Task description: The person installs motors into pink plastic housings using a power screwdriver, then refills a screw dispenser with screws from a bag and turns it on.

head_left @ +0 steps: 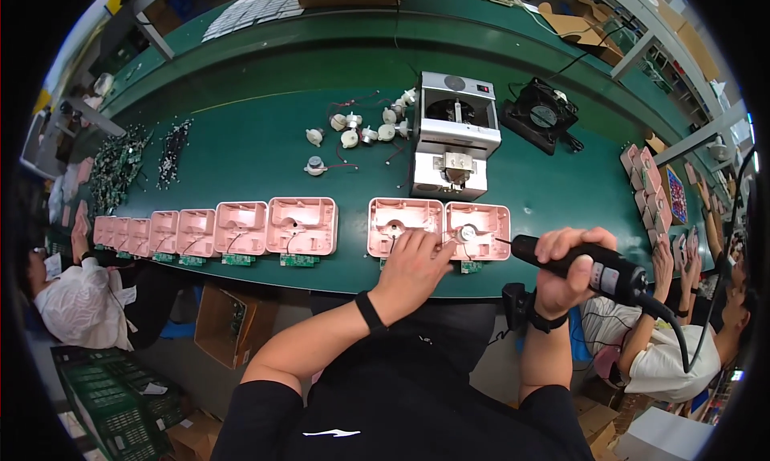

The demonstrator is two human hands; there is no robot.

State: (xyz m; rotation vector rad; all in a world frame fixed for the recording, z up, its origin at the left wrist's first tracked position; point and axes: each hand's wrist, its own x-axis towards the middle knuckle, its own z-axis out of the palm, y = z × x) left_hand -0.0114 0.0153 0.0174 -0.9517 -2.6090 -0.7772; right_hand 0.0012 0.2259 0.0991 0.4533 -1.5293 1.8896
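My right hand (573, 268) is wrapped round a black corded electric screwdriver (595, 270). Its thin bit points left, close to the right wall of a pink plastic housing (491, 238). Inside that housing sits a small round white motor (468, 232), and a green circuit board (472, 266) hangs at its front edge. My left hand (413, 270) lies with fingers stretched out over the neighbouring pink housing (405, 209), the fingertips reaching toward the wall between the two. It covers part of that housing, and exactly what the fingertips touch is hidden.
Pink housings (301, 212) with hanging circuit boards line the table's front left. Behind are loose white motors (349, 139), a silver machine (457, 136), a black fan (544, 115) and a board pile (120, 168). People sit at both sides; stacked pink shells (648, 190) stand right.
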